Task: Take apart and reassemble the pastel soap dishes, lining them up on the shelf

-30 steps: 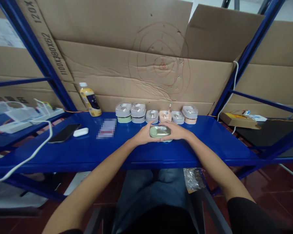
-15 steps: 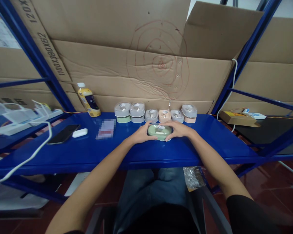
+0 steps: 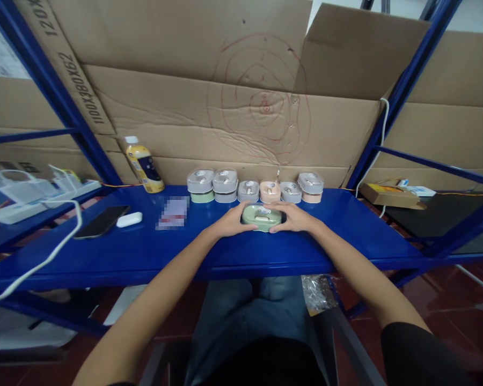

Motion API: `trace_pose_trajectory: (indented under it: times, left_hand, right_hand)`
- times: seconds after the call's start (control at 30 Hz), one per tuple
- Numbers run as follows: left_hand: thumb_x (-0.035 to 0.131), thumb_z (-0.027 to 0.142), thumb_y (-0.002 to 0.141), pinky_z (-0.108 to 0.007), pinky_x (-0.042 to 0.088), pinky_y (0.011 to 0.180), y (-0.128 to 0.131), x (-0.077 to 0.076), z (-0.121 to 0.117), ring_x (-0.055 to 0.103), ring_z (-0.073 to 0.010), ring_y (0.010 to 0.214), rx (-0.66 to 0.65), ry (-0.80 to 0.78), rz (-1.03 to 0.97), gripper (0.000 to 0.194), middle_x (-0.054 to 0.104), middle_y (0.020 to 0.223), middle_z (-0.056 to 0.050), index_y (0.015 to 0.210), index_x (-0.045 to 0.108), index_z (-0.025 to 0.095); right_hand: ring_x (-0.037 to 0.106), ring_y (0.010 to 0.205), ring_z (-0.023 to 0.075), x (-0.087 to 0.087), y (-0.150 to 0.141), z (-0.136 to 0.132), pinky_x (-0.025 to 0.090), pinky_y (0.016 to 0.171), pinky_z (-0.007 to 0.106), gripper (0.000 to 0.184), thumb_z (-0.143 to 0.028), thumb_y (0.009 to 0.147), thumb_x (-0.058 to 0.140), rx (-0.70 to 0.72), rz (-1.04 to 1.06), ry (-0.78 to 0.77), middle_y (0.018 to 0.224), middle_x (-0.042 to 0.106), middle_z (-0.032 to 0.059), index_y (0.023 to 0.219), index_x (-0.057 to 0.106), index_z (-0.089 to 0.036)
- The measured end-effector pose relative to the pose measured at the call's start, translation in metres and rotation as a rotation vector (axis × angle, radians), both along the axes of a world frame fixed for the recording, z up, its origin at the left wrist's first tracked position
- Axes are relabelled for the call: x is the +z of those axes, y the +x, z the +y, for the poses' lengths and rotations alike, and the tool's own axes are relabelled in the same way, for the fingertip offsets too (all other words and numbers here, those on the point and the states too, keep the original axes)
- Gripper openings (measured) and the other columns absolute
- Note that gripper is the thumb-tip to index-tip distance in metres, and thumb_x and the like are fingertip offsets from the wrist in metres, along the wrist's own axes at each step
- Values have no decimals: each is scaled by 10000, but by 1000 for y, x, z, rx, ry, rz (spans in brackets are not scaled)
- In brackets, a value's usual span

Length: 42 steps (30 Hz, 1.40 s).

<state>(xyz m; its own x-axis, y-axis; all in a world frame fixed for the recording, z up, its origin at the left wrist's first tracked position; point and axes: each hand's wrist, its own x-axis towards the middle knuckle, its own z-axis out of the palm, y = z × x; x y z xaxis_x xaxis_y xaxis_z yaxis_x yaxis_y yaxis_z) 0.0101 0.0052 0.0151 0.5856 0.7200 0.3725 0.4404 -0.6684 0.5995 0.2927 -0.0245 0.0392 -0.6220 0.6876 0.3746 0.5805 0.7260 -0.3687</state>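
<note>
A small green lidded box (image 3: 261, 219) with rounded corners, a label and a light handle or clasp on its lid sits low over the blue table, between my two hands. My left hand (image 3: 233, 221) is curved around its left end, thumb along the near side. Around the right end curls my right hand (image 3: 295, 217) in the same manner. Fingers on the far side are partly hidden. Behind it stands a row of similar boxes: a peach one (image 3: 270, 191), a grey one (image 3: 248, 191), and stacked pairs such as the grey-over-green stack (image 3: 201, 185).
Left on the blue table (image 3: 265, 254) are a yellow drink bottle (image 3: 145, 167), a blurred-out card (image 3: 173, 213), a white earbud case (image 3: 129, 220) and a black phone (image 3: 102, 222). A cardboard wall (image 3: 165, 123) backs the table. Blue posts (image 3: 410, 96) frame the sides.
Both hands keep their hold on the green lidded box, with at most a slight shift of the fingers. The whole view has drifted a little.
</note>
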Motion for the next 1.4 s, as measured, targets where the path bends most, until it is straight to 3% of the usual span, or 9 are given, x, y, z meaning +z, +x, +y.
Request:
trace_pose_trajectory:
  times: [0.17,0.3,0.4,0.53,0.7,0.83,1.0,1.23,1.4]
  left_hand:
    - [765,539,830,-496,544,1066,3,-4,4,657,-321,1239,92,40,-160,850,630,1381,-175,1505,390,184]
    - [678,485,890,-470,557,1017,5,-6,8,664,-280,1148,184,121,-158,659,664,1216,-144,1417,458,158]
    - [642,442,908,-475,562,993,5,-7,8,666,-278,1118,180,135,-83,562,663,1189,-133,1371,486,165]
    - [599,405,937,-490,531,1056,6,-9,5,646,-303,1187,188,232,2,447,651,1222,-140,1312,531,172]
    - [570,345,957,-507,474,1130,11,-3,8,580,-353,1305,239,386,186,454,596,1346,-190,1358,536,136]
    - [604,253,923,-510,334,1244,30,8,25,388,-391,1510,282,513,354,643,423,1588,-260,1506,412,63]
    - [617,298,934,-563,267,1255,50,12,39,283,-446,1560,408,398,526,728,348,1658,-274,1563,349,49]
    - [652,365,928,-530,411,1133,40,22,-4,455,-435,1406,413,391,543,561,512,1475,-268,1389,525,71]
    - [694,498,904,-547,464,1025,37,33,-29,530,-452,1265,589,360,511,580,569,1327,-254,1320,566,114]
  right_hand:
    - [661,1213,345,12,4,-2,505,1094,522,769,-566,755,863,-162,109,142,1321,687,129,1422,655,-246]
    - [627,1171,392,27,17,15,503,1045,573,775,-601,797,804,-566,210,345,1266,628,173,1453,621,-233]
    - [581,1175,452,34,21,39,476,1010,625,754,-634,840,742,-793,134,400,1254,588,230,1430,618,-181]
    - [544,1160,486,31,14,67,444,972,642,751,-689,870,673,-920,-7,395,1236,574,304,1328,641,-94]
    - [512,1178,466,16,5,78,389,981,604,727,-664,932,584,-1022,-128,410,1224,590,312,1328,600,-54]
    - [476,1220,461,12,3,74,334,1004,583,677,-581,981,508,-1088,-227,401,1287,580,312,1380,549,-36]
    - [464,1231,464,13,1,72,340,988,558,673,-565,990,468,-1112,-277,467,1337,560,331,1343,575,-1]
    - [486,1169,460,11,3,75,362,968,583,700,-590,997,422,-1084,-211,501,1270,581,343,1247,624,32]
    - [499,1139,461,10,5,76,374,955,578,727,-596,992,416,-1082,-201,495,1223,595,349,1234,625,57]
